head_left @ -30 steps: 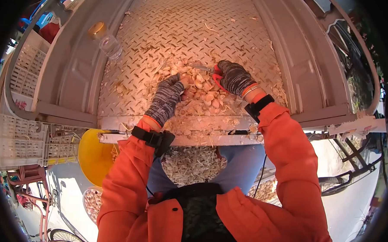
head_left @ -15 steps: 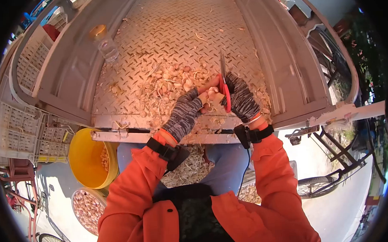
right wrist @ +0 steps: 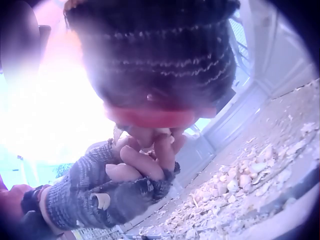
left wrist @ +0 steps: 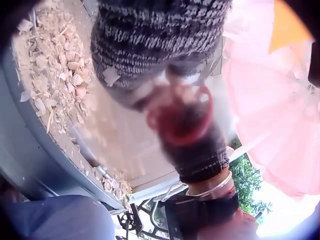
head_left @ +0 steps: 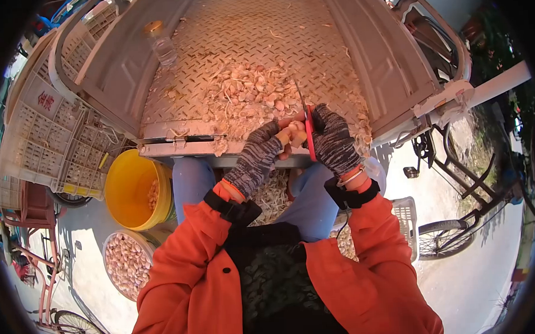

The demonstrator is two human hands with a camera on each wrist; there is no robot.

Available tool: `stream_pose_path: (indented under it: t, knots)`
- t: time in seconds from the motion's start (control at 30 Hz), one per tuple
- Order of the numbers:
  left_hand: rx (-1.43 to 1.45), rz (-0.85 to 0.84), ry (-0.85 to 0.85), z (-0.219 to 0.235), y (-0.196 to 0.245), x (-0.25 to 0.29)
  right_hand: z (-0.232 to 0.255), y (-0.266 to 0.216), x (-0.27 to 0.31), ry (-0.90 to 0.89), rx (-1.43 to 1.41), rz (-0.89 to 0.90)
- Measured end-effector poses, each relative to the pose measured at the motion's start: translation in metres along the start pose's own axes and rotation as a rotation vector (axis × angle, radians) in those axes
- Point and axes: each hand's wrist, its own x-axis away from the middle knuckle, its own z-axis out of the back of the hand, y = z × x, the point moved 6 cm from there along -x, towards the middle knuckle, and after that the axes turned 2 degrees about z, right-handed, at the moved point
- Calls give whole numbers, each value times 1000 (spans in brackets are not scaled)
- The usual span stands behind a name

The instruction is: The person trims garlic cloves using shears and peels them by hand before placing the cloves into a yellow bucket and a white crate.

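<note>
Red-handled scissors (head_left: 309, 132) stay in my right hand (head_left: 334, 139), fingers curled round the handles and blades pointing up and away. My left hand (head_left: 258, 154), in a grey knitted glove with bare fingertips, pinches a pale garlic piece (head_left: 295, 127) just left of the scissors. In the right wrist view the left hand's bare fingers (right wrist: 142, 162) curl close beneath the red handle (right wrist: 155, 117). Beyond both hands, a pile of garlic cloves (head_left: 255, 87) lies among peelings on the metal truck bed (head_left: 249, 24).
A jar with a yellow lid (head_left: 163, 47) stands at the bed's left side. Lower left are a yellow bucket (head_left: 125, 194), a basin of cloves (head_left: 127, 264) and white crates (head_left: 51, 137). A grey basket (head_left: 406, 220) and a bicycle (head_left: 447, 239) are at the right.
Over the last second both hands came together near the bed's front edge, away from the pile, and the scissors turned from pointing left to pointing upward. The head view has shifted.
</note>
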Motion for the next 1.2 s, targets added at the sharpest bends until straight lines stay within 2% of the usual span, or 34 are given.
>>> stream_pose_path:
  t: [0.1,0.13,0.2,0.23,0.3,0.33,0.37,0.4,0.43,0.47,0.5,0.57,0.6,0.7,0.73,0.77,0.83,0.87,0.9,0.97,1.0,1.03,1.1,1.13,1.17,1.2]
  knots:
    - [-167,-16,71,10,3,9,6,-14,9,-25,32,2]
    - [-95,2,33,18,-2,6,4,-11,13,-33,35,-3]
    - [-121,28,16,15,2,10,4,-8,17,63,55,132]
    - [-155,59,-5,15,4,13,1,-4,17,54,53,130]
    - [-33,154,-28,15,1,20,-7,-9,24,-18,32,208]
    - [19,192,-152,12,-4,21,-9,-3,28,-60,47,74]
    - [72,224,-278,7,-8,23,-5,-15,31,-66,50,63]
    - [56,200,-179,12,-13,24,-5,-19,37,-121,-247,-99]
    - [62,210,-176,13,-16,25,-11,-17,44,-168,-547,-264]
    - [-77,183,-154,13,-12,27,-19,-11,47,-263,-441,-224]
    - [-216,157,-135,14,-11,29,-23,-6,55,-259,-447,-241]
    - [-261,117,-117,16,-13,30,-25,-5,67,-93,-535,-286]
    - [-279,119,-114,16,-13,31,-22,-17,73,15,-528,-248]
    - [-241,128,-122,12,-12,39,-25,-10,82,43,-613,-349]
    - [-329,39,-132,10,-7,43,-21,-19,81,-58,-429,-245]
    - [-413,-52,-138,8,-1,46,-19,-16,83,-54,-429,-252]
    - [-440,-19,-201,6,4,48,-23,-20,84,-168,-374,-133]
    - [-469,13,-261,6,4,50,-23,-23,86,-176,-380,-138]
    - [-467,23,-251,11,3,54,-26,-21,90,-199,-532,-303]
    - [-334,199,-276,18,-4,60,-35,-19,100,-236,-830,-629]
    - [-171,201,-298,19,-8,59,-40,-15,100,-204,-910,-580]
    - [-176,197,-298,23,-15,59,-44,-11,101,-203,-911,-574]
    - [132,213,-221,34,-32,61,-43,-3,101,-106,-800,-505]
    - [209,293,-241,36,-44,65,-46,1,101,-79,-755,-442]
    - [211,292,-239,27,-44,68,-51,6,104,-82,-754,-444]
    - [156,274,-149,17,-42,68,-53,10,104,-66,-633,-414]
